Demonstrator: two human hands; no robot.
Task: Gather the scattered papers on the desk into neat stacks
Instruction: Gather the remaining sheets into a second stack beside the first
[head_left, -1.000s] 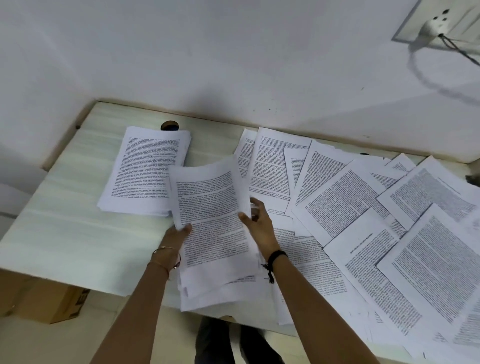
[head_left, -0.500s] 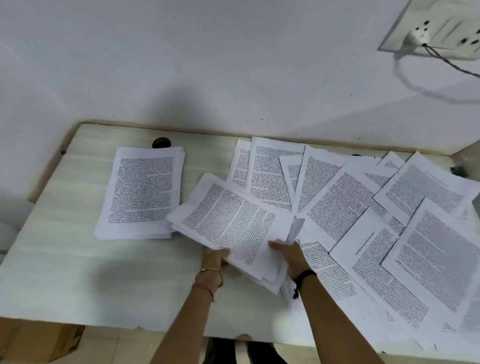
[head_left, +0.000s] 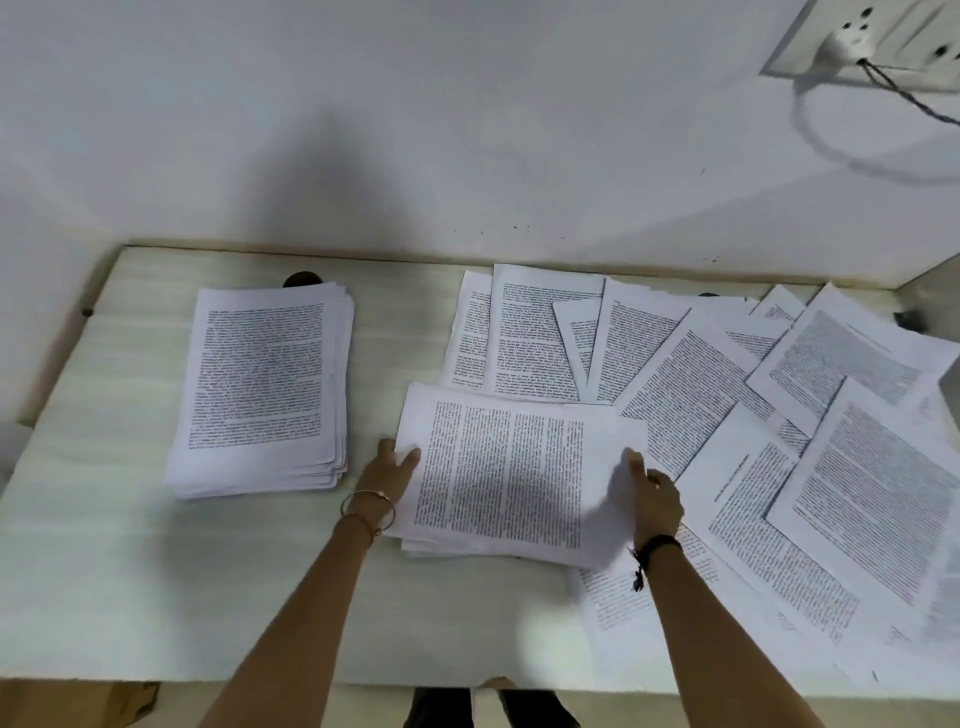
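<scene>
A bundle of printed sheets (head_left: 511, 475) lies sideways at the middle of the pale desk (head_left: 104, 571). My left hand (head_left: 387, 475) grips its left edge, thumb on top. My right hand (head_left: 655, 493) holds its right edge, fingers curled round it. A neat stack of papers (head_left: 262, 387) sits at the back left. Loose printed pages (head_left: 779, 415) overlap in a fan across the right half of the desk.
A white wall rises behind the desk. A wall socket (head_left: 857, 44) with a plug and a dark cable is at the top right. A round cable hole (head_left: 301, 279) shows behind the neat stack. A cardboard box (head_left: 78, 704) stands below the desk's front left.
The bundle in both hands has turned from upright to sideways and come down flat onto the desk's middle. My hands have spread to its two short edges.
</scene>
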